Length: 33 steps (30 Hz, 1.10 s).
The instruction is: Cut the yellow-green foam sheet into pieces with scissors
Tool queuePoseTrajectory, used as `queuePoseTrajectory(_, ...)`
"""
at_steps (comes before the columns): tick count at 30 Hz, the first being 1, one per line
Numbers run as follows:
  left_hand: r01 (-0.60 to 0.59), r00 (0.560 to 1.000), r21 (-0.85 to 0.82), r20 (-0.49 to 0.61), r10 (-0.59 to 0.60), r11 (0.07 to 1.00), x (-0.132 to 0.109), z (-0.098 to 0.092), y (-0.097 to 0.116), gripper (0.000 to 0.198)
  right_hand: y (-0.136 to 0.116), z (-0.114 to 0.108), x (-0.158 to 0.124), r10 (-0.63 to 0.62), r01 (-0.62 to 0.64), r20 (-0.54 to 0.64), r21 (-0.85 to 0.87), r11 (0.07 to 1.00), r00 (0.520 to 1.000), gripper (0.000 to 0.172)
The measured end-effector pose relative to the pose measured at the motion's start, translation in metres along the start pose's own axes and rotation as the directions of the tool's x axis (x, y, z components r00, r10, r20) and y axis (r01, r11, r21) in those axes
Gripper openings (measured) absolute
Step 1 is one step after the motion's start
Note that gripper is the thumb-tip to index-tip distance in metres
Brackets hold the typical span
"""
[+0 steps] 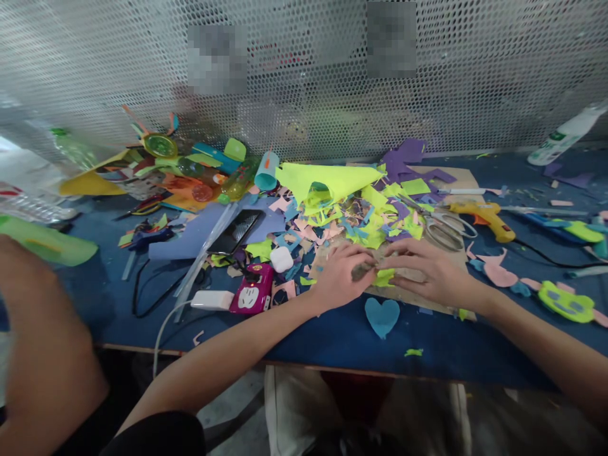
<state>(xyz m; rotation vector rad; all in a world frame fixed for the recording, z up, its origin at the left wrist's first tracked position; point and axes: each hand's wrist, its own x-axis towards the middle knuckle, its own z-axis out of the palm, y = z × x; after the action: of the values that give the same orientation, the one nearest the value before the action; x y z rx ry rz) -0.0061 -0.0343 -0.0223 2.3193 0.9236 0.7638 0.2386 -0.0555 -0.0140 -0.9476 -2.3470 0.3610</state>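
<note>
My left hand is curled, with a small grey-green piece showing at its fingers; its kind is not clear. Just to its right is my right hand, its fingers stretched out and slightly apart, tips close to the left fingertips. Under and between the hands lies a yellow-green paper scrap on a brown cardboard sheet. A blue paper heart lies on the table nearer to me. Beyond my right hand rest scissors and a yellow hot glue gun.
Paper scraps cover the middle of the blue table. On the left lie a phone, a magenta box, a white charger and an earbud case. A white bottle leans at the right. Another person's arm is at far left.
</note>
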Motion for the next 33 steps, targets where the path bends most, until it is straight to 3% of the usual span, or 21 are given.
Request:
queuePoseTrajectory(6, 0.076, 0.997, -0.105, 0.003, -0.076, 0.992, 0.002, -0.002, 0.002, 0.028, 0.002, 0.0, 0.0, -0.014, 0.013, -0.067, -0.01, 1.0, 0.998, 0.012)
queuePoseTrajectory(12, 0.176, 0.983, 0.172, -0.085, -0.163, 0.969, 0.001, -0.001, -0.006, 0.028, 0.0, -0.004, 0.0, 0.035, -0.041, -0.137, -0.035, 0.999, 0.99, 0.009)
queuePoseTrajectory(18, 0.145, 0.975, 0.26, -0.199, -0.094, 0.955, 0.0, -0.004, -0.003, 0.031, 0.003, -0.004, -0.013, -0.003, -0.027, -0.124, -0.24, 0.97, 0.992, 0.009)
queuePoseTrajectory(24, -0.026, 1.0, 0.13, -0.011, 0.027, 0.991, -0.003, -0.006, 0.015, 0.03, -0.003, -0.001, -0.022, -0.169, 0.108, -0.114, -0.412, 0.905, 0.979, 0.015)
queuePoseTrajectory(28, -0.026, 1.0, 0.058, 0.003, 0.025, 0.998, -0.002, -0.003, 0.015, 0.026, -0.01, 0.004, -0.019, -0.246, 0.177, -0.112, -0.428, 0.886, 0.963, 0.02)
queuePoseTrajectory(30, -0.02, 1.0, 0.055, -0.004, 0.02, 0.998, -0.002, -0.004, 0.012, 0.024, -0.014, 0.004, -0.015, -0.188, 0.123, -0.153, -0.357, 0.926, 0.97, 0.019)
queuePoseTrajectory(33, -0.033, 0.999, 0.101, 0.022, 0.03, 0.994, -0.002, -0.007, 0.009, 0.021, -0.02, -0.001, -0.007, 0.047, -0.078, -0.275, -0.105, 0.991, 0.96, 0.029)
